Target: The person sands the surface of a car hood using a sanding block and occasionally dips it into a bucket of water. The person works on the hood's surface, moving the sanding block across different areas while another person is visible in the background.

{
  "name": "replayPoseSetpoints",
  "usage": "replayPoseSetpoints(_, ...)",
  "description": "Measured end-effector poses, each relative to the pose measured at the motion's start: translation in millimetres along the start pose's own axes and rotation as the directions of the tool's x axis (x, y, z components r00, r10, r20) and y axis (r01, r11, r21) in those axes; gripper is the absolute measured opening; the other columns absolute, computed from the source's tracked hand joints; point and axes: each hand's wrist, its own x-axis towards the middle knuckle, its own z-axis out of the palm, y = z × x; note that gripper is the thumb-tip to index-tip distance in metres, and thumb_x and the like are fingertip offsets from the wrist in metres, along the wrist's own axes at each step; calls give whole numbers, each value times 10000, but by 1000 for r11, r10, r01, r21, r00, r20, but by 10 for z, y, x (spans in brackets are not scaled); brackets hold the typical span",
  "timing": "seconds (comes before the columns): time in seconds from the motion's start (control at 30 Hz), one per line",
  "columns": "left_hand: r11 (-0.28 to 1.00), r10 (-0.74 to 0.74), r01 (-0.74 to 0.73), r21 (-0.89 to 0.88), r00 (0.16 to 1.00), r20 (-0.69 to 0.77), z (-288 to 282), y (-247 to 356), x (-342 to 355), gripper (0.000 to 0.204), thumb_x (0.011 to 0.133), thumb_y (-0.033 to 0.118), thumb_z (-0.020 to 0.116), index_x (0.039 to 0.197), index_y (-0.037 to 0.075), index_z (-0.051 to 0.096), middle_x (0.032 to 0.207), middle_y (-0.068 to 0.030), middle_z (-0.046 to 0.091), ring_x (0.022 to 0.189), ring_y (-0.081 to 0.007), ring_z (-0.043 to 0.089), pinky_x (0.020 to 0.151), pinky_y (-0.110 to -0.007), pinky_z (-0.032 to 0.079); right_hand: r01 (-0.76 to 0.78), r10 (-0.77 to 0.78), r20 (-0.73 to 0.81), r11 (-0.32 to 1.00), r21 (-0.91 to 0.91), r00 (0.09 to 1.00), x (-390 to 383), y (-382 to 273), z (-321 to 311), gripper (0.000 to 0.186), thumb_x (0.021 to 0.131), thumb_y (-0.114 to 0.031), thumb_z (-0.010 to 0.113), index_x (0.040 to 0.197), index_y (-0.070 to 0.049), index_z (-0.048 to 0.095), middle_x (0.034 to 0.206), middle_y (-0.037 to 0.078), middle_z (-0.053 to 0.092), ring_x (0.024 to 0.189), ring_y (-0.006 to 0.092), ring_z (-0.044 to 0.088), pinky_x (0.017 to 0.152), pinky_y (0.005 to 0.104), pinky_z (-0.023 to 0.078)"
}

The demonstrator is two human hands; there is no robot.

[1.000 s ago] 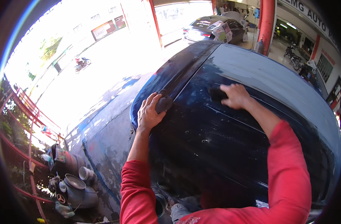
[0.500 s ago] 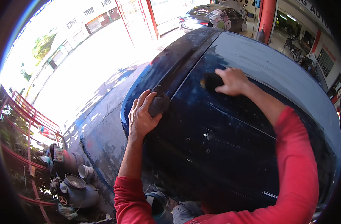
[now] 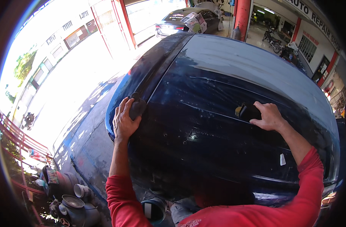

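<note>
The right hand (image 3: pixel 270 117) holds a black block (image 3: pixel 250 112) with a yellowish end on the dark blue car panel (image 3: pixel 218 151), a little right of the panel's middle and well in from its edges. The thumb and fingers grip the block from its right side, which seems to leave its underside free to lie on the surface; whether it bears down fully cannot be told

At the panel's left edge, the left hand (image 3: pixel 124 120) has its fingers curled round a dark, rounded wad (image 3: pixel 137 109), beside the near end of the seam (image 3: pixel 166 72). Holding it there probably also lets that arm steady the body leaning over the near edge. A white scrap (image 3: pixel 282 159) lies toward the near right corner, and a bucket (image 3: pixel 163 212) stands below the near left corner, perhaps to be within easy reach
</note>
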Motion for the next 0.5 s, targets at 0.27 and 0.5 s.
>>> replayPoseSetpoints(0.27,1000,-9,8,-29,1000,-9,-44,-53,23,786,773,228,916,1523,196,682,1645,-73,619,1443,-359,637,1185,-501,548,188,-206,-113,971,-150,972,2471,-994,347,608,844,-488,907,1232,-70,699,1067,238,812,1075,473,775,928,577,613)
replayPoseSetpoints(0.5,998,-10,10,-54,1000,6,-39,-9,12,755,820,247,927,1527,200,666,1637,-82,629,1462,-364,624,1200,-491,539,177,-180,-36,982,-65,983,997,-119,178,562,874,-411,910,1259,-88,658,996,229,796,1027,480,772,886,591,593)
